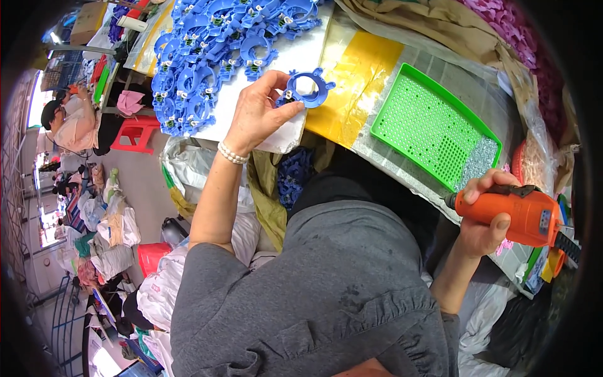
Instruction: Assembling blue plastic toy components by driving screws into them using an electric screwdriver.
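Between the thumb and fingers of my left hand point(259, 108) is a blue ring-shaped plastic part point(321, 90), held over the edge of the white board. A large heap of similar blue plastic parts point(207, 56) lies beyond that hand. My right hand point(482, 234) wraps around an orange electric screwdriver point(534, 217), its tip pointing left. Just beyond the tool sits a green perforated tray point(421, 119), with a pile of small silvery screws point(478, 156) gathered in its near right corner.
A red stool point(135, 133) stands on the floor at left, near another person point(75, 122) seated at a bench. Pink parts point(509, 31) fill the far right. Below the bench edge an open sack holds more blue parts point(295, 176). White bags point(160, 292) lie to my left.
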Demonstrator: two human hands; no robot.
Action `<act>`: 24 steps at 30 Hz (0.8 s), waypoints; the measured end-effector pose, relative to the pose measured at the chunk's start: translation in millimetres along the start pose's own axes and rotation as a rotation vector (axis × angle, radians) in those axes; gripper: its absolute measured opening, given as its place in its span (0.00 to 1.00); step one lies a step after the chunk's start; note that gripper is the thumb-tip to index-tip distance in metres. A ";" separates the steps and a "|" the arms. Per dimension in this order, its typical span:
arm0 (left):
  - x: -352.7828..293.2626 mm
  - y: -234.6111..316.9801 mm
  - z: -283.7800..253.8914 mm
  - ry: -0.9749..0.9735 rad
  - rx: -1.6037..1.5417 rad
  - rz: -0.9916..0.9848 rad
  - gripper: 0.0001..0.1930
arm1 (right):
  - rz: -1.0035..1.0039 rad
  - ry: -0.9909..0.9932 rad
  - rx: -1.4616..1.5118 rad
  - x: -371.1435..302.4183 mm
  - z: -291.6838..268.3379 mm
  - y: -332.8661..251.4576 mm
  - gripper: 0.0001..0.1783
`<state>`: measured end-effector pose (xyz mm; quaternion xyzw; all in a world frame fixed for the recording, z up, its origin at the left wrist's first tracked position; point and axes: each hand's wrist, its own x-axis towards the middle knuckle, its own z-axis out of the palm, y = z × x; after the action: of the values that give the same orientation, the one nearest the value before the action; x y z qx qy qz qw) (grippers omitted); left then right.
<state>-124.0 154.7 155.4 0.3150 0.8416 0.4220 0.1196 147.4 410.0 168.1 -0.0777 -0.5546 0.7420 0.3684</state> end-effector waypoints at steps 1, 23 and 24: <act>0.1 1.3 -0.4 -0.011 0.033 -0.002 0.21 | 0.002 0.002 -0.002 0.3 0.0 -0.5 0.35; -12.3 21.2 14.8 -0.136 -0.920 -0.348 0.19 | 0.014 0.014 -0.054 0.7 -5.2 -4.9 0.36; -15.5 29.0 15.6 -0.213 -1.020 -0.407 0.20 | 0.009 0.016 -0.047 2.0 -5.4 -5.2 0.36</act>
<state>-92.3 167.7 167.6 0.0890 0.5578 0.7101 0.4204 151.1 416.1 171.2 -0.0946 -0.5685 0.7298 0.3677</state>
